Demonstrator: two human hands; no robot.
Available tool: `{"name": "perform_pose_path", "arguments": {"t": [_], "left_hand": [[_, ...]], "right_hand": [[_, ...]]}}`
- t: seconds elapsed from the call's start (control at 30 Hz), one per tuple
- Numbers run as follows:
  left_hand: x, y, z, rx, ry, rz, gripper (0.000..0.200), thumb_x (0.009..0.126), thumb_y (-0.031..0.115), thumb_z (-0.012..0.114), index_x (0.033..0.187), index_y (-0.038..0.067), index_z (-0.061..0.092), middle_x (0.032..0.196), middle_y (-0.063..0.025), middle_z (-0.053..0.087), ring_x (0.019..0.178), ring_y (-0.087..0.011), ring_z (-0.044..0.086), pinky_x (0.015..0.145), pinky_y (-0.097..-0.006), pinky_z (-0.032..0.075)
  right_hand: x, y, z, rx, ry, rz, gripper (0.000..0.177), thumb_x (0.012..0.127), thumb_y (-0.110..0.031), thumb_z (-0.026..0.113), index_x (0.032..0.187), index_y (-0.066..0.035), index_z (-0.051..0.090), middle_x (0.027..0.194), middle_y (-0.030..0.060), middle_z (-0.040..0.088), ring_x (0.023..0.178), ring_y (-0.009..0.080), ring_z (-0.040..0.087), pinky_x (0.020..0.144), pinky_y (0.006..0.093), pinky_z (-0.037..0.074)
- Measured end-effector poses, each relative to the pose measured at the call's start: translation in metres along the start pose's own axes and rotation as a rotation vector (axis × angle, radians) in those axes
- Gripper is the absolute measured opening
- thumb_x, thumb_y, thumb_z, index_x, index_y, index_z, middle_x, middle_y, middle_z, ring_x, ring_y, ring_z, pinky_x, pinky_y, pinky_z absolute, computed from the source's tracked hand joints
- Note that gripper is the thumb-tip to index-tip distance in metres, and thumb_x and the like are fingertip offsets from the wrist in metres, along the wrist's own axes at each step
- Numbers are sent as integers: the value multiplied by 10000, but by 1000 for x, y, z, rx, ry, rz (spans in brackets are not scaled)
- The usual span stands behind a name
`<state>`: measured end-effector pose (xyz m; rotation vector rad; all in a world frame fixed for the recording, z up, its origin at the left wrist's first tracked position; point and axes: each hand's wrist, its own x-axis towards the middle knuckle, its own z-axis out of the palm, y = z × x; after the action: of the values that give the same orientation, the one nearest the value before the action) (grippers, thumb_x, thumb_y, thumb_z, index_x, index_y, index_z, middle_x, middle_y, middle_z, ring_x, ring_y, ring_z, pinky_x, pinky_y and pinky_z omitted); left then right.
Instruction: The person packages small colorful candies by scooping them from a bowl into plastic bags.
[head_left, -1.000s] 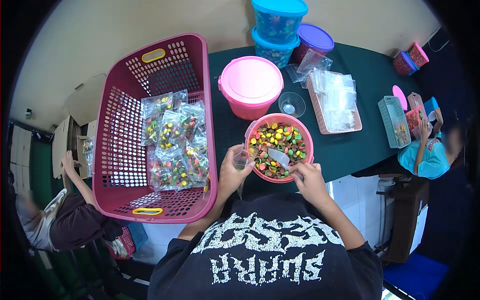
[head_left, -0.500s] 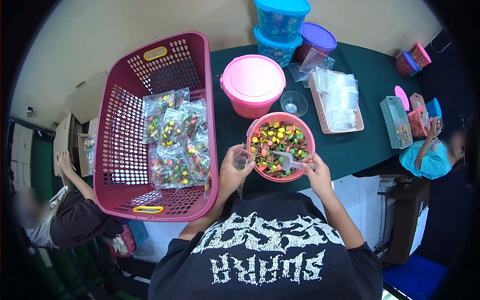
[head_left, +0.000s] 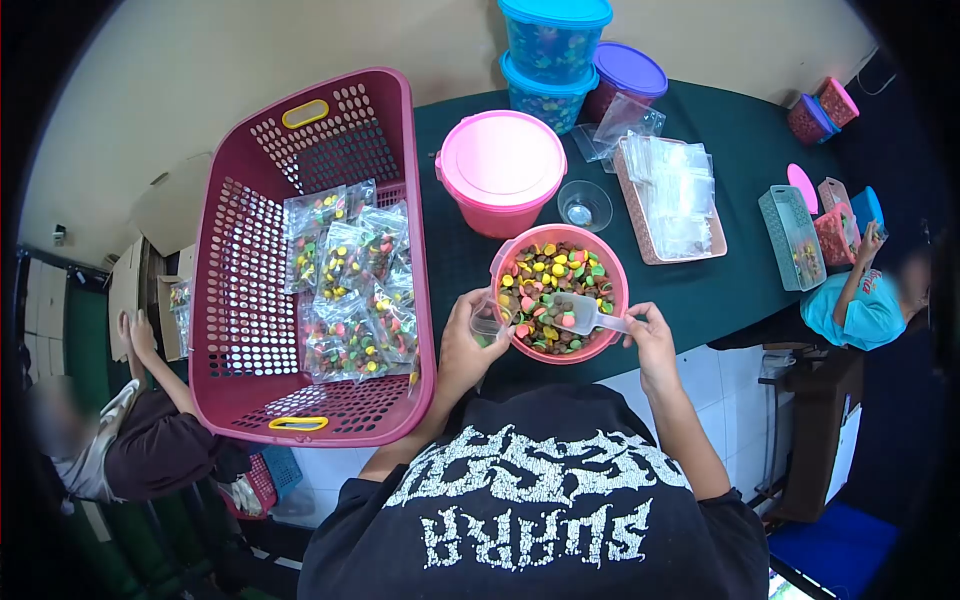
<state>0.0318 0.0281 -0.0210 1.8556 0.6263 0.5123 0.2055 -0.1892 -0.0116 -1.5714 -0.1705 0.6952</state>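
Note:
A translucent plastic scoop [head_left: 577, 314] has its handle pinched in my right hand [head_left: 652, 340], at the right rim of the pink bucket. Brown and pink pieces lie in the scoop, over the bucket's contents. The pink bucket [head_left: 622, 300] is filled with small button-shaped candies [head_left: 553, 268] in yellow, green, pink and brown. At its left rim, my left hand [head_left: 464, 345] is closed round a small clear plastic cup [head_left: 487, 319]. Some green shows low in the cup. Behind the bucket stands a clear bowl [head_left: 584, 206].
A maroon basket [head_left: 202, 330] with several filled candy bags [head_left: 350, 275] stands at left. A lidded pink tub [head_left: 502, 165], blue tubs [head_left: 548, 90] and a tray [head_left: 641, 205] of clear bags [head_left: 682, 190] stand behind. Other people sit at far left and right [head_left: 865, 310].
My right hand has moved slightly right and up, and the scoop has come up out of the candies with pieces in it. My left hand keeps the cup at the rim.

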Motion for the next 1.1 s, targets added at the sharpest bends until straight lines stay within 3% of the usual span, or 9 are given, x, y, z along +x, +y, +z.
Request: {"name": "perform_pose_path", "arguments": {"t": [0.27, 0.37, 0.53, 0.6, 0.67, 0.7, 0.87, 0.93, 1.1], "left_hand": [[3, 22, -5, 387, -9, 227, 669, 608, 189, 795, 1194, 57, 500, 1119, -107, 554, 1046, -307, 529, 935, -420, 380], [3, 24, -1, 461, 12, 296, 655, 622, 171, 790, 1194, 43, 498, 1125, -127, 544, 1025, -297, 530, 901, -384, 409], [3, 34, -2, 379, -46, 300, 642, 625, 147, 793, 1187, 37, 502, 1102, -126, 557, 1005, -291, 543, 894, -386, 430], [4, 41, -4, 335, -80, 291, 637, 637, 144, 794, 1190, 33, 499, 1091, -118, 566, 990, -267, 561, 886, -370, 444], [7, 49, -6, -92, -270, 92, 641, 636, 185, 797, 1185, 26, 507, 1086, -118, 581, 1040, -223, 574, 902, -328, 436], [8, 51, -9, -223, -354, 21, 597, 687, 204, 785, 1184, 23, 509, 1096, -109, 584, 1044, -162, 568, 905, -297, 440], [14, 66, -18, -781, -620, -186, 697, 704, 269, 784, 1271, 35, 453, 1149, -93, 565, 1062, -162, 562, 921, -319, 448], [11, 71, -17, -1071, -699, -299, 799, 687, 297, 794, 1320, 18, 395, 1152, -104, 554, 1063, -178, 567, 934, -321, 450], [18, 70, -14, -1101, -729, -220, 843, 670, 353, 785, 1322, -9, 392, 1158, -124, 550, 998, -205, 598, 800, -306, 517]], "right_hand": [[2, -30, 5, 152, -35, 5, 72, 917, -119, 554, 970, -84, 518, 767, -6, 578, 637, 73, 514, 642, 212, 391], [-1, -42, 11, 176, -102, -23, 98, 919, -106, 555, 997, -67, 508, 767, 7, 588, 672, 74, 538, 669, 216, 407], [-8, -63, 34, -103, -211, -166, 88, 928, -134, 565, 977, -65, 541, 840, 7, 599, 701, 64, 548, 693, 199, 403], [-14, -91, 48, -226, -232, -194, 84, 912, -127, 580, 963, -63, 561, 874, 11, 608, 741, 120, 573, 776, 259, 406], [-14, -120, 61, -718, -295, -682, 132, 852, -108, 630, 963, -70, 569, 875, 19, 614, 827, 186, 581, 849, 331, 377], [-14, -134, 66, -719, -308, -685, 132, 852, -108, 630, 963, -70, 569, 875, 19, 614, 827, 186, 581, 849, 331, 377], [-8, -181, 93, -798, -813, -1189, 209, 751, -36, 669, 934, -104, 595, 857, 60, 560, 886, 261, 521, 842, 367, 333], [-2, -183, 98, -870, -926, -1136, 199, 757, -46, 670, 929, -114, 597, 860, 50, 554, 886, 255, 520, 837, 378, 335], [4, -200, 90, -912, -1018, -1143, 190, 756, -44, 677, 914, -116, 600, 838, 32, 557, 863, 235, 511, 841, 373, 338]]}}
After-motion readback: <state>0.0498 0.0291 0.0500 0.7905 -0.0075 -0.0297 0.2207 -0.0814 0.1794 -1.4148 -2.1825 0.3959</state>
